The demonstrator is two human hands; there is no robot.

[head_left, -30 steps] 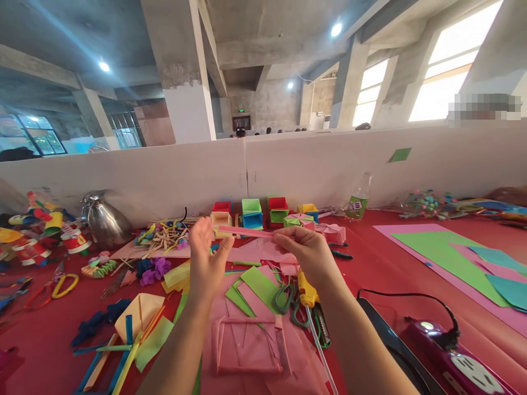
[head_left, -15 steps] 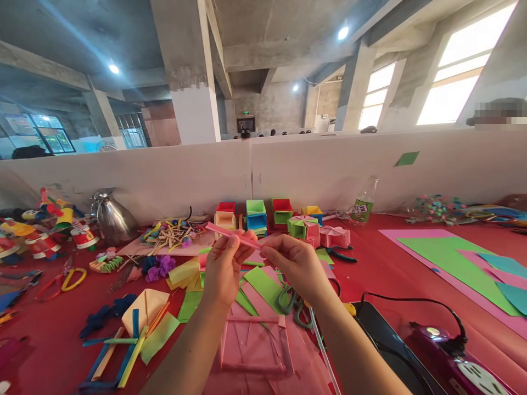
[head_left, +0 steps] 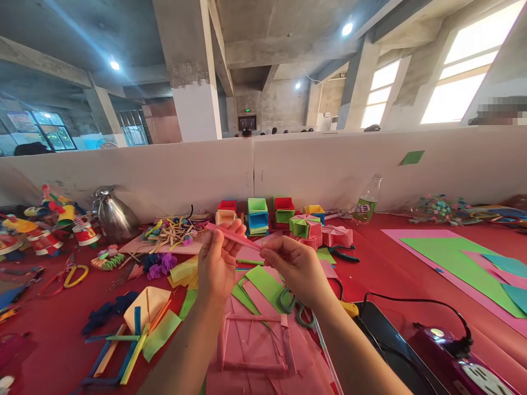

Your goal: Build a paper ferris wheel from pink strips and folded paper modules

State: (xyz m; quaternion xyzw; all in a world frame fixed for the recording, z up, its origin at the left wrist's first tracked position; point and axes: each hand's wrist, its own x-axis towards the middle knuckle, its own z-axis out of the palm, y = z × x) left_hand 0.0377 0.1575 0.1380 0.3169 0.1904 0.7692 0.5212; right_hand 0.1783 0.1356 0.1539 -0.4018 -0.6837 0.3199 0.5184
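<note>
A thin pink paper roll [head_left: 236, 236] slants across between my two hands above the table. My left hand [head_left: 219, 260] has its palm turned up, the thumb against the roll's left part and the other fingers loosely spread behind it. Thumb and fingertips of my right hand [head_left: 294, 266] pinch the roll's right end. Below lies a pink sheet [head_left: 242, 381] with a square frame of pink paper rolls [head_left: 257, 366] on it. Green and pink paper strips [head_left: 263, 285] and green-handled scissors [head_left: 304, 317] lie just beyond that frame.
Folded paper boxes [head_left: 258, 219] stand at the back by a white partition [head_left: 185, 175]. A steel jug [head_left: 117, 216] and red scissors [head_left: 66, 280] are left. To the right are a bottle [head_left: 366, 203], a dark phone-like device [head_left: 385, 343], a purple power strip [head_left: 448, 356] and coloured sheets [head_left: 436, 263].
My left hand has shifted slightly left along the paper roll, and its fingers have uncurled to show the palm. My right hand keeps its pinch. The view has shifted slightly.
</note>
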